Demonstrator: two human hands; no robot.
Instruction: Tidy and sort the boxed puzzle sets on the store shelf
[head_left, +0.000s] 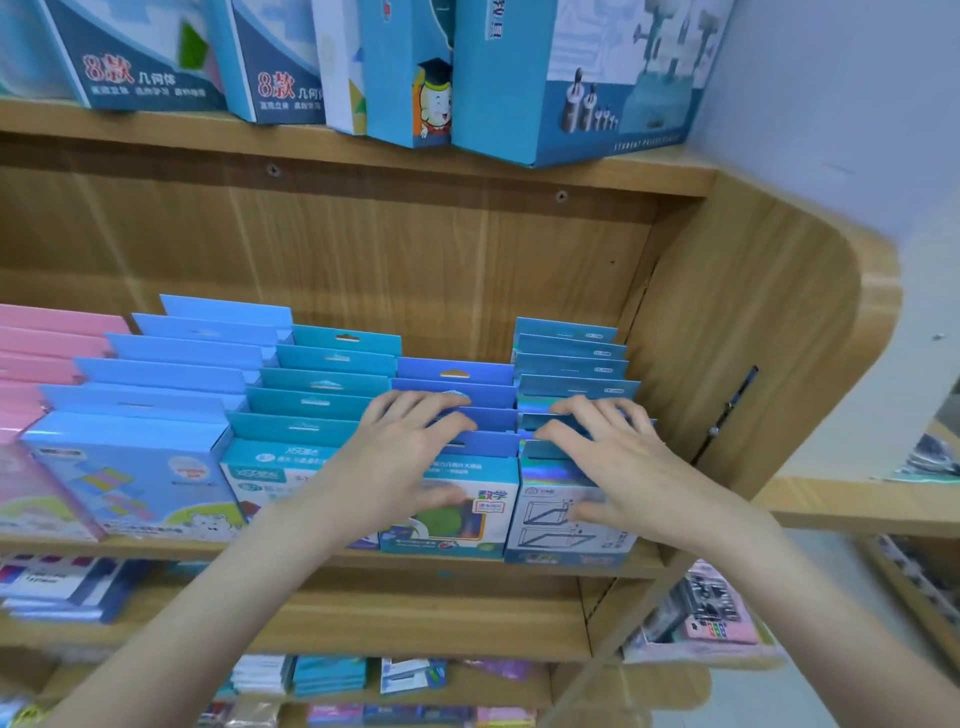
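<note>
On the middle wooden shelf (363, 558), boxed puzzle sets stand in front-to-back rows. The left hand (410, 441) lies with fingers spread across the header cards of the royal-blue row (457, 387); the right hand (605, 447), also spread, rests on the holographic row (571, 358) at the far right. To square them well, press both rows back evenly, keeping the boxes upright and their fronts flush.

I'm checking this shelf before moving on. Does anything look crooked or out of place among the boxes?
On the upper shelf, the large blue box at the right end juts past the shelf edge. The middle-shelf rows under the left hand and right hand look orderly.
</note>
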